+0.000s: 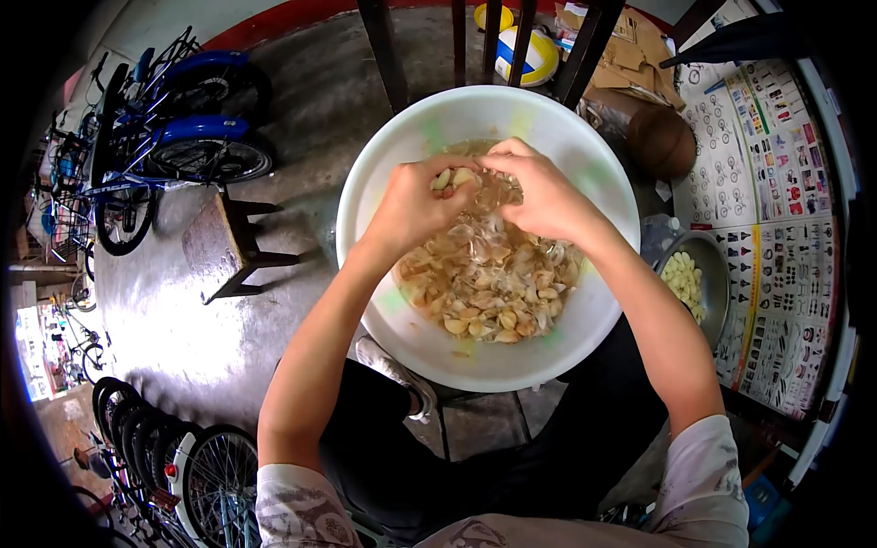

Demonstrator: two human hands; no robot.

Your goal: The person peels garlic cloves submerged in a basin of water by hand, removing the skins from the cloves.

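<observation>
A wide white plastic basin (589, 142) sits in front of me, holding water with many garlic cloves (507, 320) and loose papery skins (480, 242). Over its far part, my left hand (416, 201) is curled around several garlic cloves (454, 179), which show between the thumb and fingers. My right hand (539, 192) is bent close beside it, its fingertips meeting those of the left. Whatever the right fingertips pinch is hidden. To the right, a metal bowl (719, 274) contains pale peeled cloves (681, 281).
Dark wooden bars (459, 41) rise behind the basin. A small wooden stool (224, 242) and blue bicycles (196, 132) stand left, more bicycles (219, 475) lower left. A ball (530, 57), flattened cardboard (635, 55) and a printed poster sheet (776, 301) lie on the right side.
</observation>
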